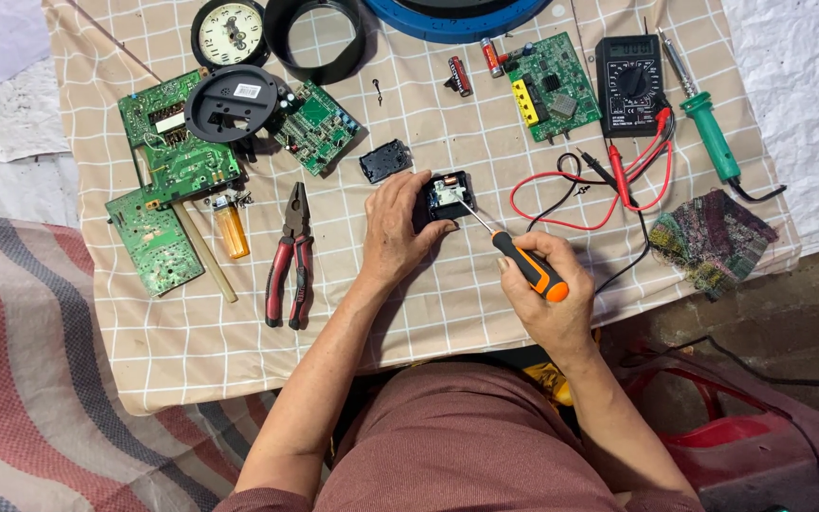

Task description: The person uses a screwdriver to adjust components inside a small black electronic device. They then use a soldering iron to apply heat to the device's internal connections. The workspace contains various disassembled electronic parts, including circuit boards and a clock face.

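My left hand (392,232) grips a small black clock mechanism box (447,197), open on top with a copper coil showing, and holds it against the checked cloth (409,313). My right hand (540,296) holds an orange-and-black screwdriver (525,265), whose metal tip reaches into the open box. A black cover piece (386,160) lies just left of the box.
Red-handled pliers (289,256), a yellow lighter (231,229), a wooden stick and green circuit boards (177,161) lie left. A clock face (229,33), black ring, two batteries (460,75), another board (552,87), multimeter (629,85) with red and black leads, green soldering iron (710,133) and rag (710,239) lie beyond.
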